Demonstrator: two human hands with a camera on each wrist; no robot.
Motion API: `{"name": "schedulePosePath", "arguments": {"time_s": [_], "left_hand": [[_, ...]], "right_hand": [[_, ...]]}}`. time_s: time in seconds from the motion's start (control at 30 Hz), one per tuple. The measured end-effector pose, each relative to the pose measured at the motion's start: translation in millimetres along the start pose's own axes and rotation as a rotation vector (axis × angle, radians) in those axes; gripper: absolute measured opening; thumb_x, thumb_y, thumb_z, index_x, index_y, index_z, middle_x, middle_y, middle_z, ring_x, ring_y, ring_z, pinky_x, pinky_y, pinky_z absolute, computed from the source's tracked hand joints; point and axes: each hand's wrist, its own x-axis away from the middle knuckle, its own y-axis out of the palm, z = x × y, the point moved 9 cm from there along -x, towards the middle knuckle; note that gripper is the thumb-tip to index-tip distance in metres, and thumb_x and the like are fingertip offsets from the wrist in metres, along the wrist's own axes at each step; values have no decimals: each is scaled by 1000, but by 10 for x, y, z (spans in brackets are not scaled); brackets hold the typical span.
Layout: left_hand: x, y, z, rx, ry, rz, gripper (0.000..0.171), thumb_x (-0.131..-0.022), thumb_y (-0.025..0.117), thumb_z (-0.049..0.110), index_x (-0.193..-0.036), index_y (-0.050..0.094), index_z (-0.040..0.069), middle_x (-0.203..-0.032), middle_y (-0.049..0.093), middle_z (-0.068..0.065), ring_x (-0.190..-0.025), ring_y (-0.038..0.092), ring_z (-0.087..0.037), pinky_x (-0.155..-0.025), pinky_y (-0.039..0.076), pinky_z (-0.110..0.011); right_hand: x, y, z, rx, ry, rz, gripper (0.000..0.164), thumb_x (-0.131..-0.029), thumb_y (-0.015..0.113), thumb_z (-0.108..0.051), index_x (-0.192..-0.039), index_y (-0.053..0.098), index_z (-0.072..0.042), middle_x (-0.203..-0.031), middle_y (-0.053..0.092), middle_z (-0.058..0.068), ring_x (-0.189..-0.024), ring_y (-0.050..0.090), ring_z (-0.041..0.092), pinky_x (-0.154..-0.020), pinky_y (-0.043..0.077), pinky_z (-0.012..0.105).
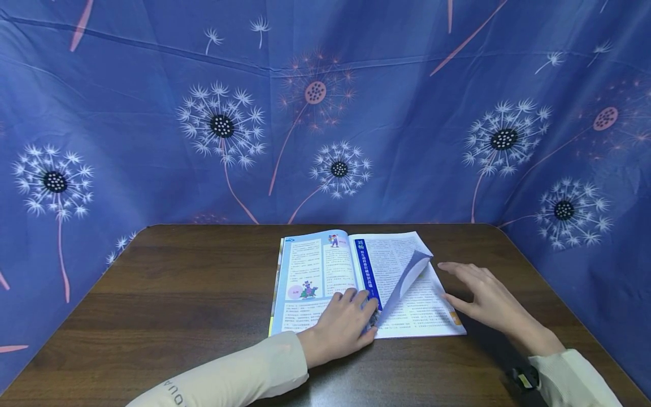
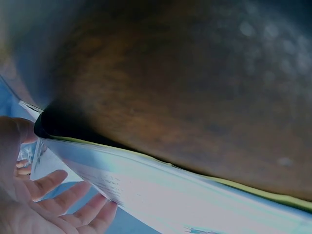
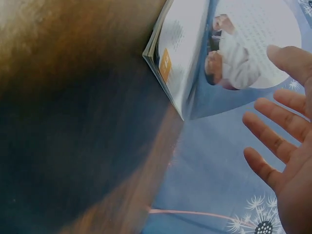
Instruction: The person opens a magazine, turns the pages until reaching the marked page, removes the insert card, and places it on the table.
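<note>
An open magazine [image 1: 335, 260] lies on the wooden table, with text and small cartoon figures on its light-blue left page. One right-hand leaf [image 1: 404, 282] stands partly raised and curled, leaning over the printed page beneath. My left hand [image 1: 341, 325] rests on the lower part of the magazine near the spine, fingers spread and loosely bent. Beside the right edge, my right hand [image 1: 490, 299] hovers with fingers extended and nothing in them. In the right wrist view, the raised leaf [image 3: 243, 44] shows a photo of people, and the fingers spread close to it.
The brown wooden table [image 1: 193, 282] extends around the magazine on both sides. A blue cloth [image 1: 407, 141] printed with dandelions hangs behind the table's far edge and along its sides. A dark wrist strap [image 1: 524, 377] shows at the right cuff.
</note>
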Motion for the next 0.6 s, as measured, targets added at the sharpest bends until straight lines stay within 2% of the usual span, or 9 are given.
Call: {"name": "schedulePosePath", "arguments": {"time_s": [0.13, 0.3, 0.47, 0.6], "left_hand": [[-2, -13, -7, -1, -10, 9, 48, -83, 55, 48, -118, 52, 15, -113, 58, -4, -98, 57, -21, -69, 49, -33], [1, -10, -34, -10, -38, -16, 61, -83, 55, 48, -130, 44, 11, -124, 55, -7, -106, 55, -23, -76, 50, -35], [7, -5, -64, -1, -71, -53, 77, -83, 54, 51, -140, 29, 7, -137, 43, -11, -118, 48, -27, -88, 46, -38], [6, -23, -81, -2, -90, -41, 90, -80, 57, 54, -144, 18, 5, -145, 30, -15, -127, 39, -31, -96, 40, -41]], "right_hand": [[29, 71, -3, -4, -4, -50, 58, -64, 80, -16, -117, 57, -7, -114, 62, 7, -100, 56, 23, -77, 40, 43], [68, 166, -18, -23, -14, -108, 53, -67, 79, -21, -115, 59, -10, -112, 63, 3, -99, 58, 20, -76, 41, 43], [98, 263, -61, -23, -27, -171, 51, -68, 79, -25, -113, 60, -9, -109, 65, 1, -98, 59, 19, -75, 44, 43], [127, 325, -110, -34, -34, -229, 50, -69, 78, -29, -112, 61, -11, -108, 64, 0, -95, 59, 18, -74, 45, 42]]}}
